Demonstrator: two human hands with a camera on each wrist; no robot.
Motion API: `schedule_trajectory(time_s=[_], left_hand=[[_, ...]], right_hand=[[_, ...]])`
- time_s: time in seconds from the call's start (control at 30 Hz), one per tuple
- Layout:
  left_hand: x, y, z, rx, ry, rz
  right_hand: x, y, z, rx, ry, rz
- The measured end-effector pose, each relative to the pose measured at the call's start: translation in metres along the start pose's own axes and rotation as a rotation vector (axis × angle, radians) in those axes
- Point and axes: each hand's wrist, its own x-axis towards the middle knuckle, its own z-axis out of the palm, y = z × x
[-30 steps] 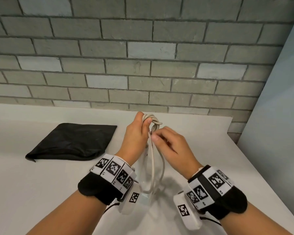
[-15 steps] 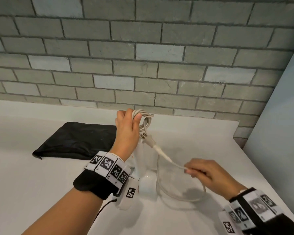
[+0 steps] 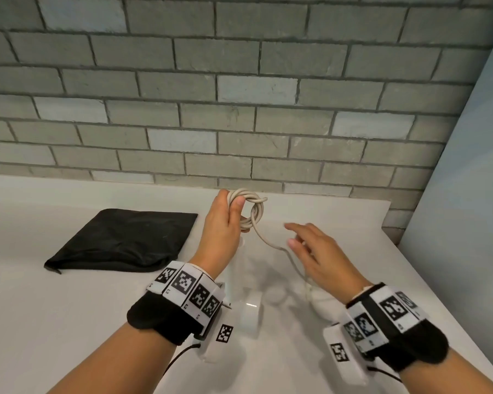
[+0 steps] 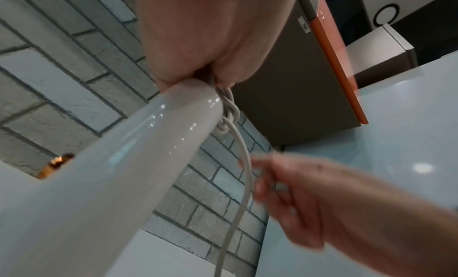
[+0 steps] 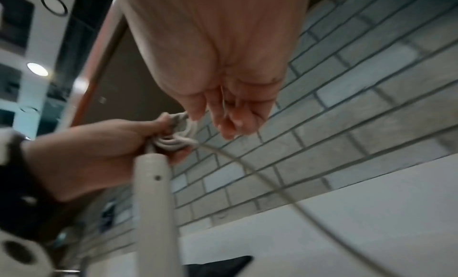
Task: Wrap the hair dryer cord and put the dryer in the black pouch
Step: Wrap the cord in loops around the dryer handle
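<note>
My left hand point(image 3: 222, 223) grips a small coil of white cord point(image 3: 254, 207) against the top of the white hair dryer's handle point(image 4: 124, 163). The dryer point(image 3: 249, 314) stands head down on the white table. A loose length of cord point(image 3: 271, 244) runs from the coil down under my right hand point(image 3: 310, 248), which hovers with relaxed, spread fingers and holds nothing I can see. The right wrist view shows the left hand point(image 5: 99, 149) on the coil point(image 5: 178, 140) and the handle point(image 5: 153, 193). The black pouch point(image 3: 125, 240) lies flat on the table to the left.
A grey brick wall point(image 3: 239, 109) runs along the back of the white table point(image 3: 69, 322). A pale panel point(image 3: 467, 194) stands at the right, close to the table's right edge point(image 3: 427, 277). The cord's far end trails on the table near my right wrist.
Half a second ago my right hand pinched the cord, pulled out low to the right. It has let go and come back up toward the coil. The left hand kept its hold.
</note>
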Motion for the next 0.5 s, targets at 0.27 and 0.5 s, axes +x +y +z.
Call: schedule_trajectory(time_s=[0.27,0.5], left_hand=[[-0.009,0.009,-0.007,-0.133,0.039,-0.12],[-0.012,0.018,-0.005,-0.241,0.035,-0.252]], right_hand=[[0.019,-0.025,0.029,0.215,-0.03,-0.066],[0.023,-0.035,0.044,0.907,0.074,0.247]])
